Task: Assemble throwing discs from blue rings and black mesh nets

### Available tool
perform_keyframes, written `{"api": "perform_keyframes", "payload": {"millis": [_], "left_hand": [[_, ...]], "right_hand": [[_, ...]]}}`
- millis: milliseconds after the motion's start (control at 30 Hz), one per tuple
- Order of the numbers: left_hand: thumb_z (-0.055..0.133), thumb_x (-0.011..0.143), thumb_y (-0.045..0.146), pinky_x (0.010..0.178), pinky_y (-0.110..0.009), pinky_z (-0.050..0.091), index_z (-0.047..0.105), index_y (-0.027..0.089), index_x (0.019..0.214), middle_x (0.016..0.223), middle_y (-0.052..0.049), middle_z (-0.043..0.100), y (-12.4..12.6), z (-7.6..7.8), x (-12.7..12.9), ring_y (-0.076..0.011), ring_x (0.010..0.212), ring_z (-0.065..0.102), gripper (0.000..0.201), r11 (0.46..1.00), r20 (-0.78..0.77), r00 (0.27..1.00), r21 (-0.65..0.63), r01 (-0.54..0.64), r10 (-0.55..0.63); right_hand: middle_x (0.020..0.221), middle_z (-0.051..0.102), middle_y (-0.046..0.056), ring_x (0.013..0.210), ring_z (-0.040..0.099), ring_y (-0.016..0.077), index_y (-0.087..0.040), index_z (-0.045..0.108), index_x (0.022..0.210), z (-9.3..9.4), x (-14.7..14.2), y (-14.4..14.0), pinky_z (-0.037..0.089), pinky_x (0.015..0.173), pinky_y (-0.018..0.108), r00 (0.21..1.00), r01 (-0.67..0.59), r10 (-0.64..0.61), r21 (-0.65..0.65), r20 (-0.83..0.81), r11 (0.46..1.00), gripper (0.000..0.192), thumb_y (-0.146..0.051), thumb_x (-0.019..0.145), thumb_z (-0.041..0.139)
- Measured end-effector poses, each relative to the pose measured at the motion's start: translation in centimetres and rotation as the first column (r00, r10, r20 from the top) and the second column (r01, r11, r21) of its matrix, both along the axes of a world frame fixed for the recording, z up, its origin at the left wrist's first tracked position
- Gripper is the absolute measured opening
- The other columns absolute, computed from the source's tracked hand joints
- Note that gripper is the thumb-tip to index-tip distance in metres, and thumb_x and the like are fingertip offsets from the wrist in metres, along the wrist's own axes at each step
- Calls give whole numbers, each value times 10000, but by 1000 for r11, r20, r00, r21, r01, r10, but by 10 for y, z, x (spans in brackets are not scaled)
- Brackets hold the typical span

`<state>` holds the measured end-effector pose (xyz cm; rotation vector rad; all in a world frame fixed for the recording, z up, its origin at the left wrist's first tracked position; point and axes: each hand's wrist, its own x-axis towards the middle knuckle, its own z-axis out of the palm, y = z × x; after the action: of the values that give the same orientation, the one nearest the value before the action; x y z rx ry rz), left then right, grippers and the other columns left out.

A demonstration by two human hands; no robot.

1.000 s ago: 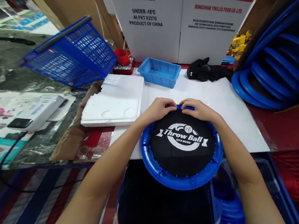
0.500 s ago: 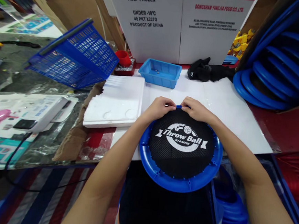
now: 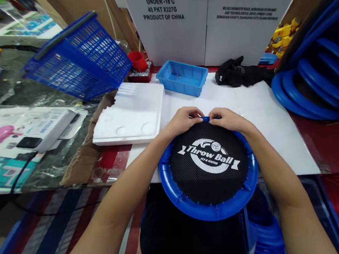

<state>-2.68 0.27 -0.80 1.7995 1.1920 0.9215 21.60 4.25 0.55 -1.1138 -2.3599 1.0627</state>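
Observation:
A round throw-ball disc (image 3: 206,177), black mesh inside a blue plastic rim, rests at the table's front edge and over my lap. White "Throw Ball" lettering faces up. My left hand (image 3: 186,120) pinches the far rim just left of its top. On the other side of a short bare stretch of rim, my right hand (image 3: 227,119) pinches it too. Both sets of fingertips are close together, and what lies beneath them is hidden.
A light-blue tray (image 3: 181,81) with a few tiny pieces stands behind the disc, beside black gloves (image 3: 238,73). White foam (image 3: 129,116) and a tilted blue basket (image 3: 81,57) are at left. Blue rings (image 3: 322,88) are stacked at right. A red cup (image 3: 138,61) stands at the back.
My fingertips have moved slightly apart, showing more of the blue rim between them. The view has shifted a little; both hands remain on the disc's far edge.

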Motion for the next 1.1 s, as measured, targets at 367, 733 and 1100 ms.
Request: {"api": "perform_keyframes", "payload": {"millis": [367,733,1100], "left_hand": [[695,880,249,949,-407,585,811,182,938,953,-64,835,-5,7,3,-234,929,739,146,998,-117,992,41,43,-38],[646,895,166,1010,-416,577,816,223,976,1035,-49,841,-3,7,-3,-244,1026,760,197,992,-199,975,49,114,-103],[498,1093,298,910,-397,534,785,194,1100,899,-78,787,-23,28,-19,-234,865,710,306,953,-398,916,296,68,58]], "right_hand": [[982,754,50,946,664,234,-197,730,951,-3,6,0,529,888,381,993,-71,68,-21,-100,997,133,-291,881,668],[992,718,57,933,637,233,-192,706,979,4,7,-4,516,902,404,992,-95,92,-30,-88,995,239,-413,901,656],[1063,778,76,991,701,251,-209,736,946,4,17,-11,544,1001,462,994,-4,5,13,-106,1000,173,-370,918,681]]}}
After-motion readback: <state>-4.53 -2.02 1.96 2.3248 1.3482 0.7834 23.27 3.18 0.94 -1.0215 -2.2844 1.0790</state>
